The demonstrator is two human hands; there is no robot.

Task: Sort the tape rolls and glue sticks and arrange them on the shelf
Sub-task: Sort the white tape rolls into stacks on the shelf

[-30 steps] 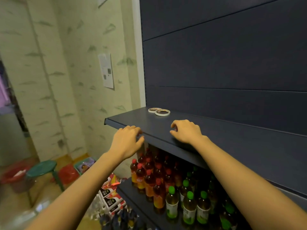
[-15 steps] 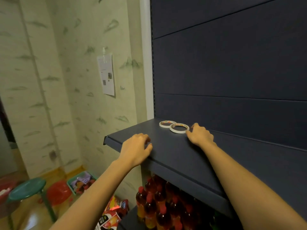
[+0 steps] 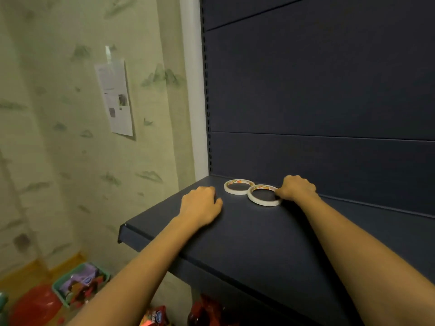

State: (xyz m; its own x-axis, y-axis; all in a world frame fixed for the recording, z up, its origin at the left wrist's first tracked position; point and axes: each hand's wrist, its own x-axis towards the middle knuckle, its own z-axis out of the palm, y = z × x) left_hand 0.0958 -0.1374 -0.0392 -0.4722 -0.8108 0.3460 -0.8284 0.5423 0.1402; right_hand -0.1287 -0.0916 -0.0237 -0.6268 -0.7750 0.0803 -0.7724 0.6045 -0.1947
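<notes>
Two white tape rolls lie flat side by side at the back left of the dark shelf (image 3: pixel 259 234). The left roll (image 3: pixel 237 192) lies free. The right roll (image 3: pixel 263 203) has my right hand (image 3: pixel 297 188) at its right rim, with curled fingers pinching that edge. My left hand (image 3: pixel 200 205) rests on the shelf just left of the rolls and apart from them. Its fingers are curled under and nothing shows in it. No glue stick is in view.
The shelf's dark back panel (image 3: pixel 317 102) rises right behind the rolls. Red-capped bottles (image 3: pixel 204 311) stand on the shelf below. On the floor at the left are a green basket (image 3: pixel 80 282) and a red round object (image 3: pixel 35 307). A paper notice (image 3: pixel 115 97) hangs on the wall.
Both hands moved back across the shelf from its front edge. My right hand reached the right roll and now touches its rim. The view rose and came closer.
</notes>
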